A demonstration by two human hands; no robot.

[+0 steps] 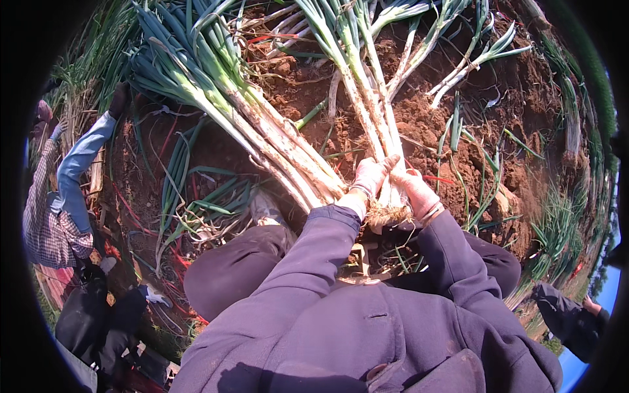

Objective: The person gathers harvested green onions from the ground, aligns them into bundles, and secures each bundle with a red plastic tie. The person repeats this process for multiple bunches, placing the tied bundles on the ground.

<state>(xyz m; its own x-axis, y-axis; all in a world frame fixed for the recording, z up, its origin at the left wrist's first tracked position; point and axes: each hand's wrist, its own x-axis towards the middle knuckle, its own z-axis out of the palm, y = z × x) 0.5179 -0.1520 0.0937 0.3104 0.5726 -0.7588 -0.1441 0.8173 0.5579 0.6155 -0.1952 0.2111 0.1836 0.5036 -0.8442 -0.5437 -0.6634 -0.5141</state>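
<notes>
Both my hands, in light gloves, are closed round the white root ends of a small bunch of long green onions. My left hand grips the stalks from the left side. Close beside it, my right hand clasps them from the right. Tangled roots stick out below the hands, toward me. The green leaves of this bunch point away, up to the far edge. A thicker bundle of green onions lies on the ground to the left, its root ends near my left forearm.
Loose green onions lie on the reddish soil at the far right. Cut leaves and red strings litter the ground at left. A person in a checked top is at the left; another in dark clothing is at the right.
</notes>
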